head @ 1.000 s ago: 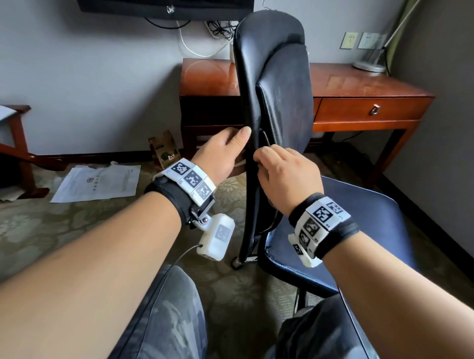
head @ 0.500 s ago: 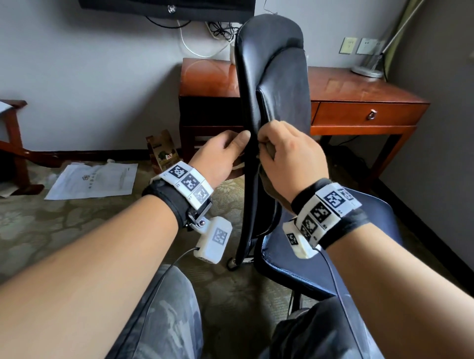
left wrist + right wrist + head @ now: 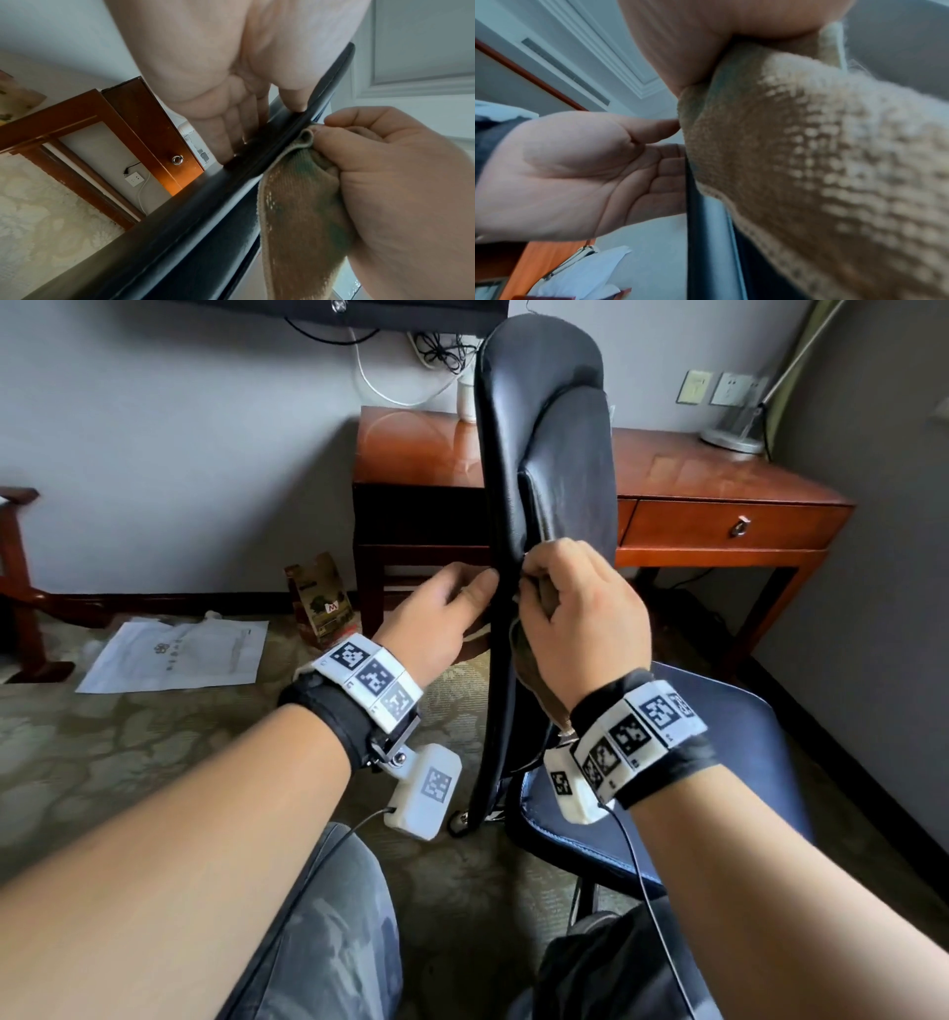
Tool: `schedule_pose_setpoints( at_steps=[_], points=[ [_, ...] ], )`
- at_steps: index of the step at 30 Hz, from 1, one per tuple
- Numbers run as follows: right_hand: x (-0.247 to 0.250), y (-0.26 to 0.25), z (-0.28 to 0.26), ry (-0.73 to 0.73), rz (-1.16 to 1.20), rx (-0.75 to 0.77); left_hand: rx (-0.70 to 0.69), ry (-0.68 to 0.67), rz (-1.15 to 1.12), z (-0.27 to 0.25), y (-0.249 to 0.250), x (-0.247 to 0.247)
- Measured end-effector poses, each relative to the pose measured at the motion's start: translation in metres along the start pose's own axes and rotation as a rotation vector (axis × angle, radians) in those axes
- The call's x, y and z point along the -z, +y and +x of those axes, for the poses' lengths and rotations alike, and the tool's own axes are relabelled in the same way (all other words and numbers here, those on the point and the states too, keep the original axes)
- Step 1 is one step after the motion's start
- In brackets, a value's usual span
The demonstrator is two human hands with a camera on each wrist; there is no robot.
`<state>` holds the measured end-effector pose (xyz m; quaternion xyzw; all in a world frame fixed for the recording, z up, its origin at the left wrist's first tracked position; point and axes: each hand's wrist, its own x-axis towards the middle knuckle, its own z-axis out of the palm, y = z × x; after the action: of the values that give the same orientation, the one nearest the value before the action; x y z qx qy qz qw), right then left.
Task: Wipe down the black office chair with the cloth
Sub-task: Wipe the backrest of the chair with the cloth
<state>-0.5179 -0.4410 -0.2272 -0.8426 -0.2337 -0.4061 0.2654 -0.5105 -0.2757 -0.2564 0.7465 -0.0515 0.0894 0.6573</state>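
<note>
The black office chair's backrest [image 3: 544, 454] stands edge-on in the middle of the head view, above its seat [image 3: 719, 762]. My left hand [image 3: 482, 593] holds the backrest's rear edge at mid height. Its thumb [image 3: 293, 97] lies on the edge and its fingers [image 3: 231, 130] reach behind. My right hand [image 3: 534, 588] grips a tan cloth [image 3: 295, 199] and presses it against the seam of the backrest's front edge [image 3: 180, 233], right opposite the left hand. The cloth [image 3: 808, 162] hangs down below the right fist along the chair edge [image 3: 706, 233].
A wooden desk [image 3: 719, 474] with a drawer stands behind the chair, with a lamp base [image 3: 732, 436] at its far right. On the carpet to the left lie a sheet of paper [image 3: 174, 654] and a small paper bag [image 3: 321, 603]. A wooden frame [image 3: 20, 588] stands far left.
My right hand has slid up the backrest's edge with the cloth and is now level with the left hand. The left hand has kept its hold on the backrest.
</note>
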Motion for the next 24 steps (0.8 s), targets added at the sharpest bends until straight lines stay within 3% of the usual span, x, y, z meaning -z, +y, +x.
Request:
schedule_pose_setpoints(
  at_steps=[4, 9, 17, 24],
  points=[
    [0.004, 0.0, -0.004, 0.01, 0.054, -0.034, 0.016, -0.023, -0.16, -0.007, -0.011, -0.008],
    [0.022, 0.003, -0.022, 0.034, 0.33, -0.263, -0.037, -0.006, 0.083, -0.013, -0.009, -0.011],
    [0.014, 0.0, -0.021, 0.032, 0.261, -0.21, -0.023, 0.019, 0.054, -0.009, -0.006, -0.009],
    [-0.014, 0.013, -0.031, -0.013, -0.026, 0.036, -0.045, 0.023, 0.063, 0.002, -0.011, -0.004]
  ],
)
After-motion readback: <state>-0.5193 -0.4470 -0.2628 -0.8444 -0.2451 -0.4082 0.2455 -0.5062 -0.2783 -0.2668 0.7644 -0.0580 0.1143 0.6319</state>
